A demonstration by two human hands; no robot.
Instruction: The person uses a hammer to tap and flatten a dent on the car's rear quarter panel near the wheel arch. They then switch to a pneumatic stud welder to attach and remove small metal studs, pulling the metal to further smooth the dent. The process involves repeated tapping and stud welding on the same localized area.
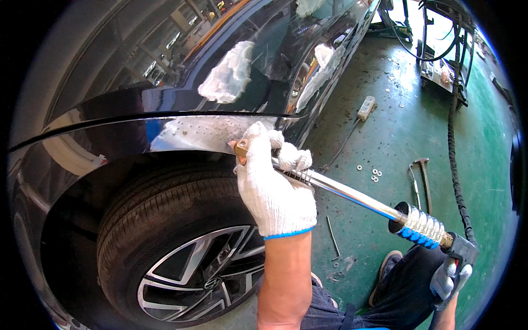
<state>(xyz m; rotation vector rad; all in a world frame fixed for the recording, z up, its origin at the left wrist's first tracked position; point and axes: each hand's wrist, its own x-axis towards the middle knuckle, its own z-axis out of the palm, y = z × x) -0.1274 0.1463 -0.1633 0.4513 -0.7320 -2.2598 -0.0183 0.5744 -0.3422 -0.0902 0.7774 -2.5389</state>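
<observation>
My left hand, in a white knit glove, is closed around the front end of a slide-hammer dent puller. Its brass-coloured tip is at the lower edge of a ground bare-metal patch on the dark car's wheel arch; whether it touches the metal is hidden. The chrome shaft slopes down to the right, with a ribbed sliding weight near its rear. At lower right my gloved right hand grips the dark rear handle. Small marks dot the bare patch.
A tire on a spoked wheel sits below the arch. A thick black cable runs from the handle to a wheeled stand. A hammer, washers, a bent rod and a power strip lie on the green floor.
</observation>
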